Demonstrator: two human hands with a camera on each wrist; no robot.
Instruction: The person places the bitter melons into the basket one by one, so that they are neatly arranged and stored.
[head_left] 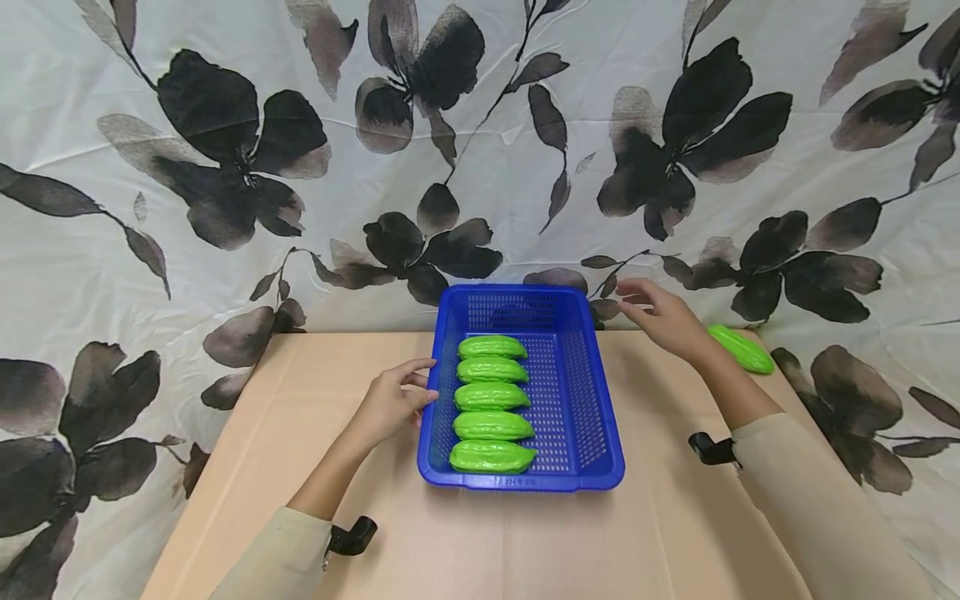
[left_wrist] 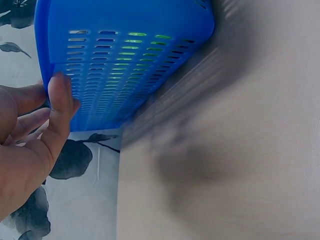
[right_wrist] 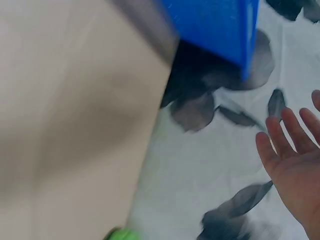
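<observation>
A blue perforated plastic basket (head_left: 577, 400) stands on the table, with several bright green, glossy, ridged bitter-gourd-like vegetables (head_left: 491, 396) lying crosswise in a column along its left side. My left hand (head_left: 390, 400) holds the basket's left rim; in the left wrist view, that hand (left_wrist: 35, 125) has its digits on both sides of the rim. My right hand (head_left: 663, 317), empty and with relaxed fingers, hovers beyond the basket's far right corner. In the right wrist view its fingers (right_wrist: 295, 132) are spread apart. Another green vegetable (head_left: 742, 348) lies at the table's far right, partly behind my right forearm.
The light wooden table (head_left: 480, 542) ends just behind the basket. A white cloth (head_left: 525, 192) with dark flower prints hangs behind it and shows along both sides. Black wrist mounts (head_left: 352, 536) stick out from both sleeves.
</observation>
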